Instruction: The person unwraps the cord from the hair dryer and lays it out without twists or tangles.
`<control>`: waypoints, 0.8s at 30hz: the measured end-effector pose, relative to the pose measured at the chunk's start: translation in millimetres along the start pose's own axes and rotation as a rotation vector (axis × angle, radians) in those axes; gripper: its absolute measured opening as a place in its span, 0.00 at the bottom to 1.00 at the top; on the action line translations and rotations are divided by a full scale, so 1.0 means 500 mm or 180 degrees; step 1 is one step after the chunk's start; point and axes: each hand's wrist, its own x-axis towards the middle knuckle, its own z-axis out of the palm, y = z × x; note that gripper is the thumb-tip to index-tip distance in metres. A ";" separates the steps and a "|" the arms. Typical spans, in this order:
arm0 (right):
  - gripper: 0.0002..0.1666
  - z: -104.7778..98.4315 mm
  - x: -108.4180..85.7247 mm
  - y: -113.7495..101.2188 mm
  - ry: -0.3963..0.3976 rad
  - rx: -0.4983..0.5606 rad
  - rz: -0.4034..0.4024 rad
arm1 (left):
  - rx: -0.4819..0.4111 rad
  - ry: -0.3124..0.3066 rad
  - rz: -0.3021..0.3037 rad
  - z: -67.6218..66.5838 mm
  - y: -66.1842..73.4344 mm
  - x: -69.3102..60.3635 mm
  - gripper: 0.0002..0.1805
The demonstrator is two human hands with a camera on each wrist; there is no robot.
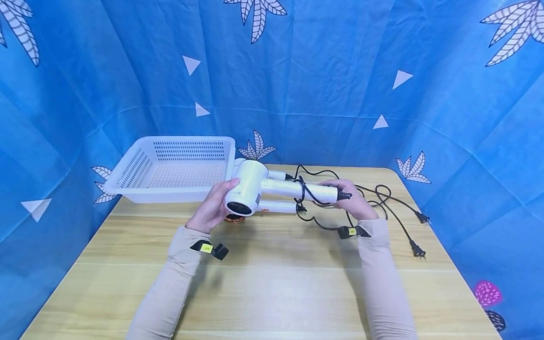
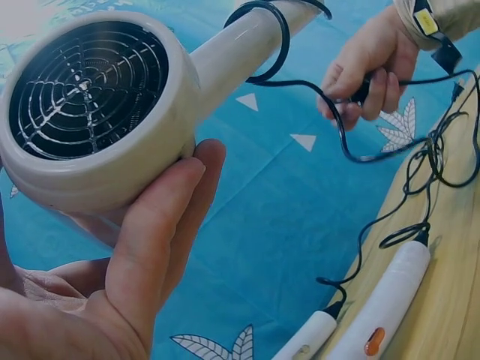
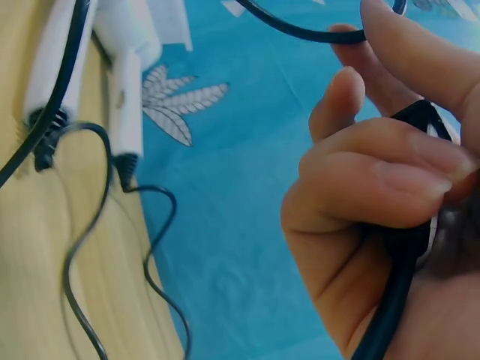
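My left hand (image 1: 214,208) holds a white hair dryer (image 1: 248,186) by its head, above the table. In the left wrist view its thick housing and dark round grille (image 2: 82,86) face the camera, with the fingers (image 2: 154,225) against the underside. The dryer's handle (image 1: 289,189) points right, and its black cord (image 2: 281,37) loops around it. In the right wrist view, my right hand (image 3: 375,180) curls its fingers around the black plug (image 3: 409,240) on the cord. Thumb and forefinger pinch another stretch of cord (image 3: 300,31).
Two more white hair dryers lie behind the held one; one handle (image 1: 278,207) shows below it, another (image 1: 276,175) above. Their black cords tangle rightward to two plugs (image 1: 417,249). A white perforated basket (image 1: 170,194) stands at the back left. Blue cloth (image 1: 340,85) surrounds the wooden table (image 1: 272,293).
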 end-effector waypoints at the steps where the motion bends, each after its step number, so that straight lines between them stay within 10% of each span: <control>1: 0.29 -0.007 -0.004 0.000 0.0025 0.0052 0.0009 | 0.0018 -0.0013 -0.0003 0.000 -0.001 0.001 0.19; 9: 0.19 -0.043 -0.025 -0.024 0.0384 -0.0169 0.0259 | 0.0126 -0.0081 -0.0037 -0.007 -0.009 0.009 0.21; 24: 0.13 -0.070 -0.065 -0.070 0.0497 0.0070 -0.0069 | 0.0103 0.0120 -0.0106 -0.031 -0.020 0.025 0.19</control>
